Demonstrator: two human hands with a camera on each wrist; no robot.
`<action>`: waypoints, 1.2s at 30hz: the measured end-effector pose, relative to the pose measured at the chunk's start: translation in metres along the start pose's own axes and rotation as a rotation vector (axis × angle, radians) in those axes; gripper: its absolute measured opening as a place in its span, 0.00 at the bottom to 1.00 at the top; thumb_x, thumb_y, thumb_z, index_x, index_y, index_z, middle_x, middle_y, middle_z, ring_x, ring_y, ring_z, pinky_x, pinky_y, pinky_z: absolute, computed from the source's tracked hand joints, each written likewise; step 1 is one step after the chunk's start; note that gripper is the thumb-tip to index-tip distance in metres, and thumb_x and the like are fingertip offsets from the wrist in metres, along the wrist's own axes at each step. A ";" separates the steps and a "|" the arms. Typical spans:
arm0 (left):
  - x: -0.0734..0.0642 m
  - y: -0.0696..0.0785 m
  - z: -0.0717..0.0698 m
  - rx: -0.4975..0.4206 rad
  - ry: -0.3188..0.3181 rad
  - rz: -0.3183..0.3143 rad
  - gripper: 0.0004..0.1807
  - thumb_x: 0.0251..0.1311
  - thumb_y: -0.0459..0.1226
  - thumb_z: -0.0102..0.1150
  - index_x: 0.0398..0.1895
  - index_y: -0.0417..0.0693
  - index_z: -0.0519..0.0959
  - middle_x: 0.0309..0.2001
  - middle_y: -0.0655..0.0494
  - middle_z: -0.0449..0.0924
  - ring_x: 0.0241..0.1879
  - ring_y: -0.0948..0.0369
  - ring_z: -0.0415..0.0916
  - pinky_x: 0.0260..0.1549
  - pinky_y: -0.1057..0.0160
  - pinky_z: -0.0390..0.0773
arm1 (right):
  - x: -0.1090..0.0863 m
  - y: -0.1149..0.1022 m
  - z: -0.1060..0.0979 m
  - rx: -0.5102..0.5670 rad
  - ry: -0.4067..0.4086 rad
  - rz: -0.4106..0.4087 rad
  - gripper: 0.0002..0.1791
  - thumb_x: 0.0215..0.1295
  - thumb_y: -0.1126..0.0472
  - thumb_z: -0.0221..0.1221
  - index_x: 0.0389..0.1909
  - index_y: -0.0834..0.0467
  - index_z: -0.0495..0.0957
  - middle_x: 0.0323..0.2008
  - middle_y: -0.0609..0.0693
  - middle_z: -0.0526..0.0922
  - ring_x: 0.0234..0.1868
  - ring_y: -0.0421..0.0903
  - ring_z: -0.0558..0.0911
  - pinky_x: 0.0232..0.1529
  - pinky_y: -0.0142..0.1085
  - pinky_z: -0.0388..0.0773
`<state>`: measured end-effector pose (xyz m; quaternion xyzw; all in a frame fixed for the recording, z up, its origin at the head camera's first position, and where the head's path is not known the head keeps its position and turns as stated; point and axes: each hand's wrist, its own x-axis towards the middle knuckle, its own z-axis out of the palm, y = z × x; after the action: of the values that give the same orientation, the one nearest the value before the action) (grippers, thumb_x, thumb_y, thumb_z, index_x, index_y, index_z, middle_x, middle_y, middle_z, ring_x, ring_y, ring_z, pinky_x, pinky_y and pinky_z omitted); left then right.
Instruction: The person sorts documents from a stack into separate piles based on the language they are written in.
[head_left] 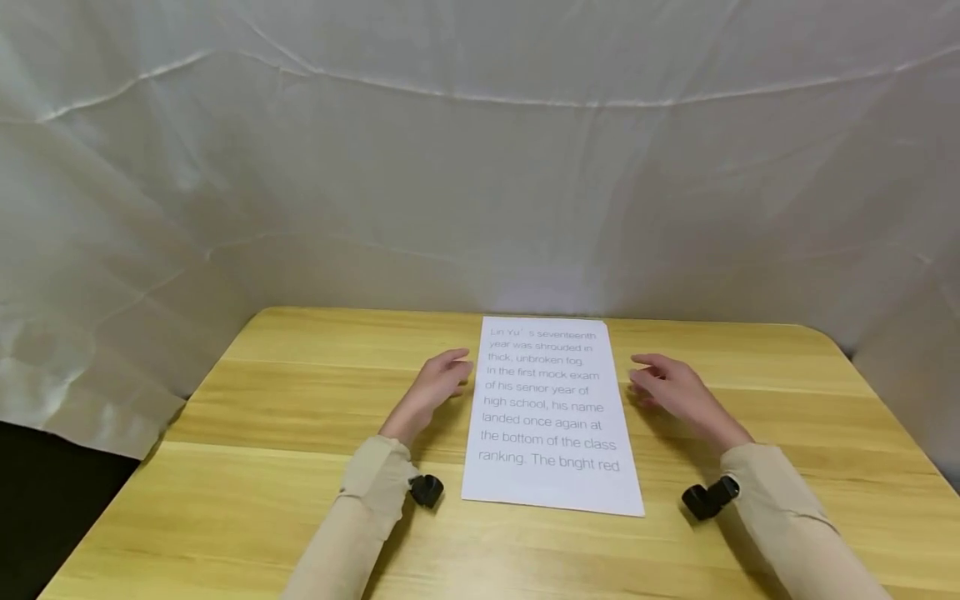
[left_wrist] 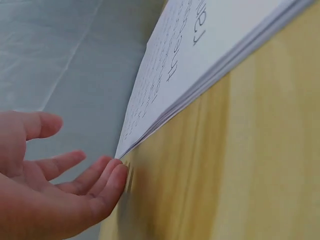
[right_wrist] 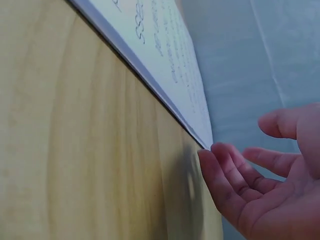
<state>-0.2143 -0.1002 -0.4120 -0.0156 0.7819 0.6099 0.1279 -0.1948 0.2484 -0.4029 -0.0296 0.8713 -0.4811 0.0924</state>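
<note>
A thin stack of white paper sheets point(head_left: 551, 487) printed with large lines of text lies flat, its far end close to the table's back edge. To its left is my left hand point(head_left: 437, 383), fingers loosely bent and holding nothing. My right hand point(head_left: 671, 387) is on the other side of the stack, also holding nothing. In the left wrist view, the layered edge of the paper stack point(left_wrist: 200, 82) shows beyond the left hand point(left_wrist: 65, 185). The right wrist view has the right hand point(right_wrist: 265, 185) with thumb apart from the fingers, near the paper stack point(right_wrist: 165, 65).
The wooden table point(head_left: 285, 483) has rounded far corners. Pale, creased fabric point(head_left: 450, 183) hangs behind it and along both sides. A small black device point(head_left: 426, 491) sits at the left cuff, and another black device point(head_left: 708, 497) at the right cuff.
</note>
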 end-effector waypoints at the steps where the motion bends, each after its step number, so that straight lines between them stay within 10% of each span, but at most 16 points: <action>1: 0.001 0.001 0.001 0.007 -0.002 -0.010 0.28 0.71 0.40 0.50 0.70 0.39 0.63 0.60 0.41 0.71 0.54 0.48 0.72 0.52 0.53 0.75 | 0.003 -0.001 0.001 0.007 -0.008 0.011 0.30 0.75 0.56 0.49 0.68 0.72 0.58 0.49 0.67 0.76 0.47 0.56 0.79 0.46 0.42 0.80; 19: 0.009 0.009 0.007 0.152 -0.048 -0.109 0.36 0.68 0.42 0.53 0.73 0.34 0.54 0.71 0.41 0.57 0.43 0.53 0.67 0.54 0.54 0.66 | 0.020 0.006 0.009 -0.012 -0.079 0.125 0.28 0.74 0.59 0.49 0.65 0.74 0.61 0.43 0.60 0.78 0.40 0.48 0.77 0.41 0.36 0.80; 22: 0.010 0.010 0.008 0.158 -0.044 -0.080 0.25 0.67 0.39 0.54 0.60 0.29 0.69 0.49 0.44 0.74 0.33 0.57 0.65 0.39 0.61 0.68 | 0.022 0.005 0.011 -0.028 -0.088 0.140 0.29 0.74 0.58 0.50 0.66 0.74 0.61 0.42 0.59 0.77 0.39 0.48 0.76 0.40 0.35 0.79; 26: 0.013 0.010 0.010 0.153 -0.041 -0.058 0.11 0.66 0.35 0.55 0.31 0.36 0.67 0.22 0.56 0.56 0.21 0.61 0.56 0.26 0.65 0.59 | 0.025 0.002 0.012 -0.053 -0.103 0.163 0.30 0.74 0.57 0.50 0.68 0.73 0.59 0.39 0.57 0.76 0.37 0.48 0.75 0.38 0.34 0.78; 31: 0.014 0.010 0.013 0.169 -0.027 -0.049 0.12 0.66 0.33 0.55 0.25 0.41 0.68 0.17 0.58 0.54 0.18 0.61 0.55 0.24 0.64 0.58 | 0.026 0.000 0.013 -0.073 -0.115 0.173 0.31 0.73 0.58 0.51 0.68 0.74 0.57 0.34 0.56 0.74 0.35 0.48 0.74 0.35 0.35 0.75; 36: 0.015 0.008 0.016 0.194 -0.010 -0.051 0.09 0.66 0.33 0.54 0.40 0.34 0.79 0.21 0.55 0.61 0.19 0.61 0.56 0.24 0.65 0.60 | 0.026 0.000 0.014 -0.078 -0.120 0.179 0.31 0.73 0.58 0.51 0.68 0.73 0.58 0.34 0.56 0.73 0.35 0.48 0.74 0.35 0.35 0.74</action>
<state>-0.2274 -0.0808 -0.4114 -0.0201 0.8360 0.5279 0.1483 -0.2174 0.2326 -0.4135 0.0161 0.8814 -0.4341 0.1858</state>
